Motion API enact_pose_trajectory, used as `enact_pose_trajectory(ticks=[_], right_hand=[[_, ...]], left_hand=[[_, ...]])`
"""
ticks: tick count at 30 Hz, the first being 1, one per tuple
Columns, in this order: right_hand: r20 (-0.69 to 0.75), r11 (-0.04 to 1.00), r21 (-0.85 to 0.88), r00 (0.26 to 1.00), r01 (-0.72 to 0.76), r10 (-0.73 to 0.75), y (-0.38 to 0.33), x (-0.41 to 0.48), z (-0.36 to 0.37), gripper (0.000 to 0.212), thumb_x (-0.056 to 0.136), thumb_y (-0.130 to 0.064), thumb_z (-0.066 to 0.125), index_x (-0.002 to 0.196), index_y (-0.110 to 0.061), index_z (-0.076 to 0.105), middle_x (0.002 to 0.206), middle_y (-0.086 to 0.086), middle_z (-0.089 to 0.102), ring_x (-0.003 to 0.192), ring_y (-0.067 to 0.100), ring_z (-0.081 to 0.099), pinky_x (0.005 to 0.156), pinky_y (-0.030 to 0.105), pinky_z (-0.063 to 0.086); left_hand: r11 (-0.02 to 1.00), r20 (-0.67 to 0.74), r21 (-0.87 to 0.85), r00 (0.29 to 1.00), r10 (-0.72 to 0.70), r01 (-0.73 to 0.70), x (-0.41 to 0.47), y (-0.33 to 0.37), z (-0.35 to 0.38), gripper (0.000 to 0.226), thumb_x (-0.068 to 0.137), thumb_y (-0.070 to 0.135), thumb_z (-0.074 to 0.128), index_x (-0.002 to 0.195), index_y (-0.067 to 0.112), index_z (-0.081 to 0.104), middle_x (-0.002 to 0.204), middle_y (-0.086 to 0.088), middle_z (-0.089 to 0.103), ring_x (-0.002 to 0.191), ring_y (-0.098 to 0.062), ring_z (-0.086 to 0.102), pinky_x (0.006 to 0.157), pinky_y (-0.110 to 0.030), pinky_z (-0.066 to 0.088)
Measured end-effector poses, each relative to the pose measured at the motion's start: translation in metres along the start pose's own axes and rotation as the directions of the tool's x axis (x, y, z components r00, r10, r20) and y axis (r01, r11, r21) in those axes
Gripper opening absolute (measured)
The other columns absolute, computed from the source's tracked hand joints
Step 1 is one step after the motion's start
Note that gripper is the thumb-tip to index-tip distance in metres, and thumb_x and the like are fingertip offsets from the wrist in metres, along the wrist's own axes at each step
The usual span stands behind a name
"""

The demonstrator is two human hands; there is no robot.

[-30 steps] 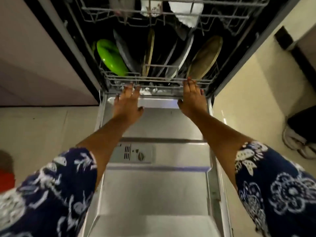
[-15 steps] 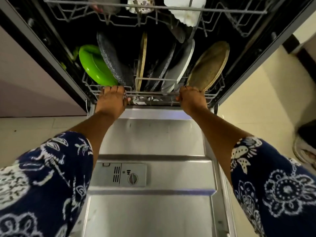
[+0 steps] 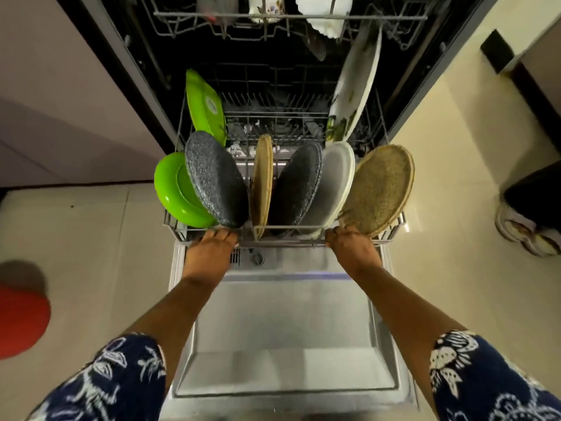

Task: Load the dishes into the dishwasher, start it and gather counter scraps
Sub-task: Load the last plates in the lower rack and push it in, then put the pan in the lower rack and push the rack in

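Observation:
The dishwasher's lower rack (image 3: pixel 174 221) stands pulled out over the open door (image 3: pixel 282 329). My left hand (image 3: pixel 209 247) grips the rack's front rail at the left, and my right hand (image 3: pixel 352 249) grips it at the right. Upright in the rack stand a green plate (image 3: pixel 174 192), a dark speckled plate (image 3: pixel 212 177), a thin tan plate (image 3: pixel 261 180), a second dark plate (image 3: pixel 299 183), a white plate (image 3: pixel 334 183) and a tan woven plate (image 3: pixel 379 189). Further back lean a green board (image 3: pixel 206 104) and a white floral platter (image 3: pixel 355 83).
The upper rack (image 3: pixel 288 16) holds cups and white dishes above. A detergent dispenser (image 3: pixel 252 258) sits on the door. A red round object (image 3: pixel 21 323) lies on the tiled floor at the left. Dark bags or shoes (image 3: pixel 531 214) stand at the right.
Both hands curled round the lower rack's front rail and drew it toward me. The rack with its plates has slid out over the door.

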State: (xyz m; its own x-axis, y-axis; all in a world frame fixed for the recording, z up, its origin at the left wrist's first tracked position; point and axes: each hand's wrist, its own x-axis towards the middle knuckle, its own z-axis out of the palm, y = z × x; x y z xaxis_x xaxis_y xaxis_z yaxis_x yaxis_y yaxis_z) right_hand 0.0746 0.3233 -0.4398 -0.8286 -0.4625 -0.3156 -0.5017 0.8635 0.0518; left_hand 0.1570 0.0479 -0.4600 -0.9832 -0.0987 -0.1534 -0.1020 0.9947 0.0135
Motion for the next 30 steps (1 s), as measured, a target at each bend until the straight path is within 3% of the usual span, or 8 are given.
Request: enact_pose_trajectory(ticks=[8, 11, 13, 17, 20, 23, 27, 30], right_hand=[[-0.019, 0.999, -0.052, 1.0, 0.015, -0.016, -0.024, -0.08, 0.032, 0.035, 0.038, -0.011, 0.091, 0.062, -0.022, 0.068, 0.057, -0.004, 0.056, 0.05, 0.016, 0.058, 0.031, 0.022, 0.039], [0.109, 0.993, -0.091, 0.99, -0.078, 0.088, -0.037, -0.095, 0.014, 0.028, 0.073, -0.021, 0.075, 0.1, -0.021, 0.068, 0.098, 0.001, 0.064, 0.092, 0.023, 0.06, 0.075, 0.039, 0.053], [0.224, 0.966, -0.074, 0.94, -0.248, 0.259, -0.055, -0.107, -0.01, 0.043, 0.089, -0.027, 0.056, 0.131, -0.019, 0.048, 0.134, 0.005, 0.047, 0.122, 0.027, 0.044, 0.102, 0.044, 0.035], [0.46, 0.95, -0.004, 0.843, -0.314, 0.281, -0.106, -0.115, -0.104, 0.036, 0.093, -0.034, 0.047, 0.123, -0.016, 0.054, 0.126, 0.007, 0.057, 0.118, 0.027, 0.052, 0.098, 0.041, 0.041], [0.34, 0.982, 0.153, 0.939, -0.112, 0.054, -0.185, -0.085, -0.213, 0.032, 0.092, -0.042, 0.048, 0.111, -0.019, 0.06, 0.114, 0.007, 0.064, 0.107, 0.028, 0.059, 0.086, 0.036, 0.047], [0.061, 0.953, 0.234, 0.976, 0.19, -0.21, -0.313, -0.019, -0.335, 0.036, 0.09, -0.047, 0.05, 0.117, -0.023, 0.056, 0.117, 0.003, 0.063, 0.109, 0.025, 0.058, 0.086, 0.034, 0.048], [-0.254, 0.825, 0.35, 0.893, 0.444, -0.372, -0.505, 0.066, -0.476, 0.034, 0.089, -0.041, 0.056, 0.115, -0.019, 0.06, 0.115, 0.006, 0.064, 0.109, 0.027, 0.057, 0.088, 0.038, 0.048], [-0.371, 0.725, 0.392, 0.819, 0.566, -0.439, -0.636, 0.107, -0.555, 0.029, 0.088, -0.037, 0.057, 0.11, -0.019, 0.063, 0.113, 0.005, 0.065, 0.107, 0.027, 0.057, 0.086, 0.036, 0.048]], left_hand=[[0.998, 0.058, 0.008, 0.996, 0.061, -0.061, -0.093, 0.011, 0.014, 0.019, 0.071, 0.01, 0.078, 0.087, 0.017, 0.07, 0.081, -0.003, 0.066, 0.076, -0.028, 0.065, 0.051, -0.033, 0.051], [0.992, 0.166, -0.108, 0.985, -0.048, 0.066, -0.105, 0.021, 0.002, 0.027, 0.09, 0.014, 0.057, 0.116, 0.018, 0.063, 0.112, -0.007, 0.063, 0.104, -0.029, 0.059, 0.077, -0.04, 0.051], [0.963, 0.254, -0.215, 0.962, -0.105, 0.162, -0.116, 0.029, -0.023, 0.041, 0.097, 0.024, 0.044, 0.138, 0.02, 0.045, 0.138, -0.006, 0.048, 0.125, -0.029, 0.045, 0.097, -0.04, 0.042], [0.937, 0.131, -0.338, 0.99, -0.043, 0.086, -0.133, 0.01, -0.103, 0.035, 0.093, 0.031, 0.046, 0.126, 0.027, 0.055, 0.127, 0.001, 0.058, 0.117, -0.024, 0.053, 0.09, -0.035, 0.045], [0.934, -0.176, -0.339, 0.967, -0.183, 0.115, -0.145, -0.094, -0.197, 0.032, 0.088, 0.036, 0.043, 0.106, 0.021, 0.065, 0.106, -0.001, 0.065, 0.096, -0.026, 0.061, 0.079, -0.035, 0.052], [0.915, -0.433, -0.317, 0.82, -0.373, 0.249, -0.155, -0.26, -0.314, 0.032, 0.087, 0.036, 0.044, 0.104, 0.02, 0.066, 0.108, 0.0, 0.066, 0.099, -0.023, 0.061, 0.088, -0.037, 0.05], [0.833, -0.657, -0.304, 0.531, -0.535, 0.463, -0.191, -0.485, -0.436, 0.035, 0.085, 0.038, 0.046, 0.106, 0.019, 0.067, 0.115, -0.002, 0.064, 0.108, -0.022, 0.057, 0.099, -0.042, 0.043], [0.728, -0.655, -0.294, 0.424, -0.625, 0.62, -0.219, -0.624, -0.489, 0.038, 0.082, 0.036, 0.047, 0.109, 0.018, 0.066, 0.115, -0.005, 0.064, 0.109, -0.026, 0.056, 0.099, -0.043, 0.042]])
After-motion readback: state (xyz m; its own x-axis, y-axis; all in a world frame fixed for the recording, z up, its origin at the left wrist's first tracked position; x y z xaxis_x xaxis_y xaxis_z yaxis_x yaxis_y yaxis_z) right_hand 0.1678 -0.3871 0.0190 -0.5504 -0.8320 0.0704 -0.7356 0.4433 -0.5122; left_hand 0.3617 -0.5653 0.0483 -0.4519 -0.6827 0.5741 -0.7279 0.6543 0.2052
